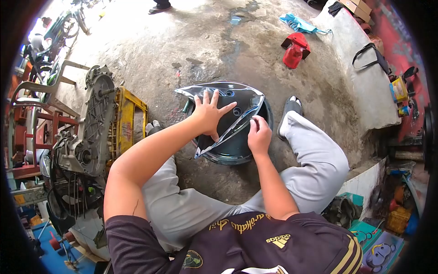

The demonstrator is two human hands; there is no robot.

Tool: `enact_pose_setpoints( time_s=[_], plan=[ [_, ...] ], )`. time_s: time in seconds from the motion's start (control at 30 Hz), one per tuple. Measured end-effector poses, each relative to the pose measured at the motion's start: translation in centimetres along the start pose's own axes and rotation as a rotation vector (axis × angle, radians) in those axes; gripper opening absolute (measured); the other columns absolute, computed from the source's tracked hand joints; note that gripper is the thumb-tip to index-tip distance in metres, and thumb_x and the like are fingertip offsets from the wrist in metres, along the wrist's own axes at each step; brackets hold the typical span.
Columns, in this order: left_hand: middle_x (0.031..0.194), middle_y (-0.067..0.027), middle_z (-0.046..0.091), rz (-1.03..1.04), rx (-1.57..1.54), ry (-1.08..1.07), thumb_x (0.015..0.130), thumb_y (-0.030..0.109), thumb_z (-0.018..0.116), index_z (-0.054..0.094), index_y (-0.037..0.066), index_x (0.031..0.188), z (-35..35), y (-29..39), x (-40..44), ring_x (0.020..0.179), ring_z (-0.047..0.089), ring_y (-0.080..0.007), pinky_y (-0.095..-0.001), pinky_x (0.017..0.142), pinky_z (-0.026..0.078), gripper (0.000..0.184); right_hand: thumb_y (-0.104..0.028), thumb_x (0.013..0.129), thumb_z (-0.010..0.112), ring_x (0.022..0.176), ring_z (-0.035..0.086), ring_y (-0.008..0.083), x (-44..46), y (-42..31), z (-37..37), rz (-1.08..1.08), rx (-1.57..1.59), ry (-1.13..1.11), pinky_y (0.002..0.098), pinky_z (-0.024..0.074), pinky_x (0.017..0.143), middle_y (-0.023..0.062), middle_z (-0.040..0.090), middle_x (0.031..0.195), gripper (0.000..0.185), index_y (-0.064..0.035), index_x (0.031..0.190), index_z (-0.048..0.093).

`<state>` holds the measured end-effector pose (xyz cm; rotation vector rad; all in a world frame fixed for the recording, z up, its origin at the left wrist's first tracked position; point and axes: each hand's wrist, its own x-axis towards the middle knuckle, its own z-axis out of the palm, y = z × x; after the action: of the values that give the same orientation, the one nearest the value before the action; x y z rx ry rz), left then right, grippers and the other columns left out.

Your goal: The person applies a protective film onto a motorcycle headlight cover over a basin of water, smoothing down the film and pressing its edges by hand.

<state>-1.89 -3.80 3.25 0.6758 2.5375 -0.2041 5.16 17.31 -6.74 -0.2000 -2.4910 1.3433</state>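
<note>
A black fairing panel with white and blue edging (228,114) lies over a round dark basin (232,153) on the floor between the person's feet. My left hand (209,114) rests on the panel's upper left part, its fingers spread wide. At the panel's right edge, beside the basin's rim, is my right hand (259,134), its fingers drawn together in a pinch. Whatever lies between those fingers, if anything, is too small to make out.
To the left stand a yellow crate (130,118), a metal engine casing (96,123) and a chair frame (59,86). A red part (296,50) and blue cloth (301,23) lie ahead on the right. Tools and parts crowd the lower right.
</note>
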Motion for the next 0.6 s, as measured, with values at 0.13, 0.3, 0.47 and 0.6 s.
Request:
enact_pose_setpoints(
  time_s=[0.13, 0.3, 0.47, 0.6],
  plan=[
    [0.177, -0.0340, 0.011, 0.007, -0.009, 0.005, 0.053, 0.058, 0.103, 0.008, 0.050, 0.173, 0.1, -0.1, -0.1, 0.158, 0.022, -0.0635, -0.0768, 0.118, 0.032, 0.153, -0.009, 0.100, 0.068, 0.098, 0.073, 0.0415, -1.4, 0.0, 0.4, -0.285, -0.033, -0.126, 0.0482, 0.0576, 0.088, 0.0212, 0.076, 0.106, 0.017, 0.0025, 0.112, 0.073],
    [0.177, -0.0340, 0.012, 0.010, -0.028, 0.017, 0.054, 0.057, 0.103, 0.008, 0.050, 0.173, 0.3, -0.2, -0.1, 0.158, 0.022, -0.0634, -0.0775, 0.117, 0.032, 0.153, -0.008, 0.100, 0.068, 0.098, 0.072, 0.0419, 0.1, -0.3, -0.1, -0.097, -0.037, 0.048, 0.0477, 0.0572, 0.087, 0.0212, 0.075, 0.104, 0.015, 0.0003, 0.112, 0.073],
    [0.177, -0.0340, 0.011, 0.011, -0.027, 0.019, 0.053, 0.056, 0.104, 0.009, 0.050, 0.173, 0.2, -0.1, -0.1, 0.158, 0.022, -0.0635, -0.0784, 0.117, 0.032, 0.153, -0.006, 0.100, 0.067, 0.097, 0.073, 0.0428, -0.7, -0.5, 0.1, -0.221, -0.061, -0.083, 0.0465, 0.0574, 0.085, 0.0219, 0.076, 0.107, 0.014, 0.0015, 0.111, 0.073],
    [0.177, -0.0340, 0.011, 0.008, -0.034, 0.003, 0.053, 0.056, 0.104, 0.009, 0.049, 0.173, 0.4, -0.2, -0.2, 0.158, 0.021, -0.0634, -0.0785, 0.117, 0.032, 0.153, -0.007, 0.100, 0.067, 0.103, 0.074, 0.0427, -0.4, -0.6, 0.1, 0.024, -0.005, -0.037, 0.0473, 0.0580, 0.088, 0.0227, 0.076, 0.108, 0.015, 0.0012, 0.111, 0.072]
  ],
)
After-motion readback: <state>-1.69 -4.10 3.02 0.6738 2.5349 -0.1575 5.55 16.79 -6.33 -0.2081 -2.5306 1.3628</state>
